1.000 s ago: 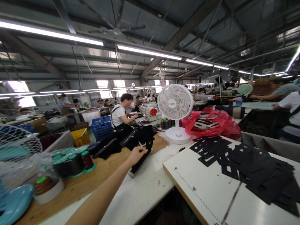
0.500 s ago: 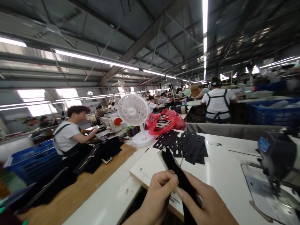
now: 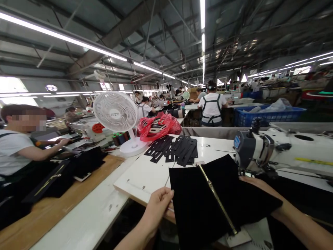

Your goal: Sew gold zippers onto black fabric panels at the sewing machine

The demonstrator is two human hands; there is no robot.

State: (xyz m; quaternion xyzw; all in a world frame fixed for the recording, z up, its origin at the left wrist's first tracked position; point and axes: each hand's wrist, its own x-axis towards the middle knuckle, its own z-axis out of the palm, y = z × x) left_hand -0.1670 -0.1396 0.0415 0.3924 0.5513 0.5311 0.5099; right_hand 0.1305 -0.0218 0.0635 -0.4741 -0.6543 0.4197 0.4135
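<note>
My left hand [image 3: 160, 203] pinches the left edge of a black fabric panel [image 3: 197, 205], its fingers closed on it. The panel is spread out in front of me, with a gold zipper [image 3: 217, 198] running slantwise down its middle. My right hand [image 3: 257, 184] is at the panel's right side, close below the sewing machine head [image 3: 247, 149]; the fabric covers part of it, and its fingers are hard to make out. Under the panel's lower end a pale flat piece [image 3: 239, 239] shows.
Black slotted strips [image 3: 183, 149] lie on the white table [image 3: 145, 170]. Behind them are a red plastic bag [image 3: 157, 126] and a white fan [image 3: 116, 113]. A person [image 3: 15, 149] works at the left beside dark fabric pieces; another [image 3: 212, 106] stands ahead near a blue basket [image 3: 273, 114].
The view has swung right. The narrow dark piece between my hands is no longer seen; a wide black panel with a zipper is spread there. My hands have moved far apart.
</note>
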